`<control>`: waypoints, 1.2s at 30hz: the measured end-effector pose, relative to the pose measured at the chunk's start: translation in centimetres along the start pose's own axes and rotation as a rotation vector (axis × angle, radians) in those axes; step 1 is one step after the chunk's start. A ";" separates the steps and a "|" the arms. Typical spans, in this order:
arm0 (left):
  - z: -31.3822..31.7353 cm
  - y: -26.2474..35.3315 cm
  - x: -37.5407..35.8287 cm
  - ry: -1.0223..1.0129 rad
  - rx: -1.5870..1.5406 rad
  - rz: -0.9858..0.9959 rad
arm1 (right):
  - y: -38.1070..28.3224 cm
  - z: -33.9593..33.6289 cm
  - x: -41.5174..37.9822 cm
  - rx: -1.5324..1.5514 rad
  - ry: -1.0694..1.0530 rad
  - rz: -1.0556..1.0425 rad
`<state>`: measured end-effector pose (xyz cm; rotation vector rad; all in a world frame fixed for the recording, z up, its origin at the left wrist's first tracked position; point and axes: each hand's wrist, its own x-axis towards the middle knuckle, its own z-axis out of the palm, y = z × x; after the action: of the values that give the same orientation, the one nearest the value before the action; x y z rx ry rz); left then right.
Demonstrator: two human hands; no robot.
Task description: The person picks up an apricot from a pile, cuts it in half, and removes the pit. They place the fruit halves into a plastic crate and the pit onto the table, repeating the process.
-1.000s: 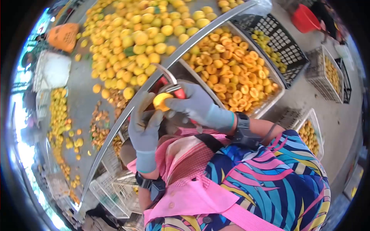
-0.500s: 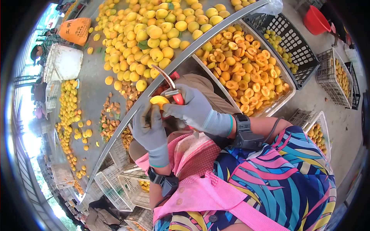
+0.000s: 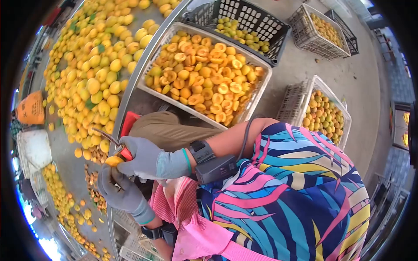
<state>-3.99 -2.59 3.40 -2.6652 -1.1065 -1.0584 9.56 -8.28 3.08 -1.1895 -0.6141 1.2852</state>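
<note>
fruit point(image 3: 114, 161) looks pinched by your left hand point(image 3: 118, 189), right hand point(image 3: 144, 159) fingers closed round the cutter point(image 3: 126, 153); if your pinch slips, you could get nicked imo.

A red-handled, curved-bladed knife point(image 3: 126, 153) is held in the right grip point(image 3: 146, 157), and a yellow-orange fruit point(image 3: 114, 161) is held between it and the left grip point(image 3: 119, 191). Beyond both grips, the counter point(image 3: 63, 149) is heaped with whole fruit point(image 3: 93, 87). Off the right grip's outer side, a pale crate point(image 3: 174, 103) is filled mostly with halved fruit point(image 3: 213, 82); farther out, greener fruit point(image 3: 244, 35) is held in a black crate point(image 3: 257, 19).
</note>
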 end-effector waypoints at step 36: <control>1.6 -10.4 -9.0 0.216 -1.067 -1.139 | 16.2 -38.5 -7.7 -0.440 1.013 0.326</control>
<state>-14.34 0.25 -5.38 -2.0678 -2.6700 -2.6084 35.45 -30.20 -22.54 -2.1417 0.0711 0.6374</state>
